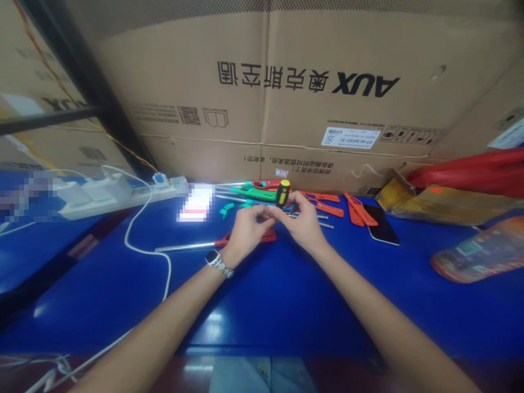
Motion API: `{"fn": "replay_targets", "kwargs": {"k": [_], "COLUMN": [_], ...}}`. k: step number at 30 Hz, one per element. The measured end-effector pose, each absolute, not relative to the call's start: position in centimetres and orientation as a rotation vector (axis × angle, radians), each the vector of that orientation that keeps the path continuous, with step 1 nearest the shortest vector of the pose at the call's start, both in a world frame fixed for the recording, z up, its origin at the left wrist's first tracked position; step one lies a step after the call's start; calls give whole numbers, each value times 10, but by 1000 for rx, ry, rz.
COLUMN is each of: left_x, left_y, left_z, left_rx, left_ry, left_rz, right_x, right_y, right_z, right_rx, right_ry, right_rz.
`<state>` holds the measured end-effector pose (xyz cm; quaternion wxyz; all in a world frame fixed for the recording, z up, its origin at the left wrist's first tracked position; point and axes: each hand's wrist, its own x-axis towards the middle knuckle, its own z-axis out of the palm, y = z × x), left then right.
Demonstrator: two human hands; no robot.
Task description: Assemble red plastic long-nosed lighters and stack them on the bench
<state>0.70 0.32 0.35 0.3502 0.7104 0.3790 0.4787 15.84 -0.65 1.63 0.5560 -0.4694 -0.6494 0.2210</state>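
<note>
A screwdriver (283,194) with a yellow-and-black handle stands upright at the fingertips of both hands; its lower end is hidden. My right hand (305,221) is closed, its fingers curled against the handle. Thumb tip to thumb tip with it, my left hand (248,229), with a watch at the wrist, is pinched closed; whatever it grips is hidden. Below the left hand lies a red long-nosed lighter (268,236) with a metal tube. Behind the hands are a green lighter (254,193), another red lighter (268,184), and several orange handle pieces (329,208).
A phone (382,226) lies to the right, beside an open cardboard box (434,204) and a plastic jar (478,254). On the left, a power strip (123,194) trails a white cable (129,234). Small green parts (226,210) lie near a lit screen (196,203). A large carton (286,109) stands behind.
</note>
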Motion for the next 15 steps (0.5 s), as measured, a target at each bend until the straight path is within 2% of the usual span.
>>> {"fn": "replay_targets", "kwargs": {"k": [7,10,15], "left_x": [-4,-5,6], "left_y": [5,6,3], "left_z": [6,5,-1], "left_rx": [2135,2098,1827], "left_ry": [897,909,1063], "left_rz": [1091,1081,1288], "right_x": [176,174,157], "right_y": [-7,-4,-4], "right_z": [30,27,16], "right_rx": [-886,-929,-1052], "right_ry": [-1722,-1676,-1421], "right_rz": [981,907,632]}}
